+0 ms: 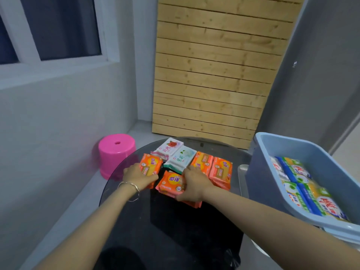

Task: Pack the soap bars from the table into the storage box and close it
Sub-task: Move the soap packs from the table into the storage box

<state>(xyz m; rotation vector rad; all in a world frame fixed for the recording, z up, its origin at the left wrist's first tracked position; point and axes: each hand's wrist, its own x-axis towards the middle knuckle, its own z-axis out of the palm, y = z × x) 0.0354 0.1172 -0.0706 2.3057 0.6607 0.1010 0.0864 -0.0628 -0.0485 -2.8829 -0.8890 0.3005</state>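
Several wrapped soap packs lie on the round dark glass table [194,227]. My left hand [137,176] grips the left orange pack [151,165]. My right hand [191,182] grips the front orange pack stack [171,183]. Two more orange stacks [221,171] sit to the right. A white-and-pink pack [169,147] and a white-and-green pack [180,158] lie behind. The blue storage box [276,151] stands open at the right, with several green, blue and white soap packs [303,190] inside. No lid is in view.
A pink plastic stool [116,154] stands on the floor left of the table. A wooden slat panel [214,75] leans on the wall behind. A white wall with a window is on the left.
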